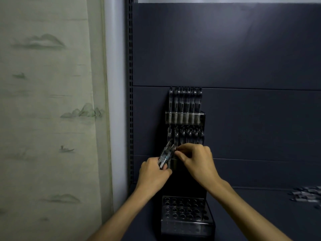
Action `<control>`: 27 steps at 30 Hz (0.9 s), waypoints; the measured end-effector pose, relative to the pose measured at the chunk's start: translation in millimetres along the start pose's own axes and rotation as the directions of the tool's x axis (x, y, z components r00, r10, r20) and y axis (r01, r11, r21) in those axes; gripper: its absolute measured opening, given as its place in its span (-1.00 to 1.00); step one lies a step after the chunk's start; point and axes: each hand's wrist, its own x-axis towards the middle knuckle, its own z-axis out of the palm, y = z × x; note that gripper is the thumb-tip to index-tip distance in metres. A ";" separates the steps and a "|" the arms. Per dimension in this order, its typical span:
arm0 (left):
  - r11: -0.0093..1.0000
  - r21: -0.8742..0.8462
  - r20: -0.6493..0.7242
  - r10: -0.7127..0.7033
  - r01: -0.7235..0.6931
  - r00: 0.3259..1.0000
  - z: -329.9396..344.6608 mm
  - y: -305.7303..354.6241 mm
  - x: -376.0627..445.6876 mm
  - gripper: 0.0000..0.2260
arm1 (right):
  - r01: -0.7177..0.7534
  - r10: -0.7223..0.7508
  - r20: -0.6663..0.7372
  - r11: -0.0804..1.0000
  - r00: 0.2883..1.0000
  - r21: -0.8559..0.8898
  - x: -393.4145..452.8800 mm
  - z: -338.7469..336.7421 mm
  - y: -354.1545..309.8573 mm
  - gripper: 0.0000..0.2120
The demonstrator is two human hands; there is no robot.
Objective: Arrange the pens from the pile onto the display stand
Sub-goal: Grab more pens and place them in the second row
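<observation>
A tall black tiered display stand (202,117) leans against the dark back panel. Its top tier is filled with several pens (185,100), and the middle tier holds several more (190,136). The bottom tier (186,210) is a block of empty round holes. My left hand (152,173) grips a small bundle of pens (166,154) that fans up to the right, just left of the middle tier. My right hand (196,159) pinches the upper end of one pen from that bundle, right in front of the middle tier.
A loose pile of pens (307,196) lies on the dark shelf surface at the far right. A slotted upright rail (129,101) runs along the shelf's left side, with a pale patterned curtain (52,119) beyond it.
</observation>
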 end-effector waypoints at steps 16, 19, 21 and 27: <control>0.998 -0.052 0.081 0.038 -0.033 0.996 -6.1 13.8 -6.0 -0.76 | -0.239 0.152 0.194 0.775 0.969 0.585 -23.6 2.5 -8.6 -0.83; 0.998 -0.042 0.082 0.045 -0.041 0.996 -6.2 14.7 -5.9 -0.75 | -0.263 0.235 0.137 0.673 0.962 0.691 -25.4 0.2 -13.0 -0.86; 0.998 -0.062 0.072 0.025 -0.020 0.997 -4.7 13.3 -5.3 -0.70 | -0.284 0.271 0.147 0.589 0.951 0.757 -24.4 -4.6 -14.6 -0.84; 0.990 -0.140 0.108 0.034 -0.018 0.994 -1.8 17.7 -6.1 -0.68 | -0.258 0.191 0.180 0.563 0.965 0.785 -24.2 -8.5 -11.7 -0.91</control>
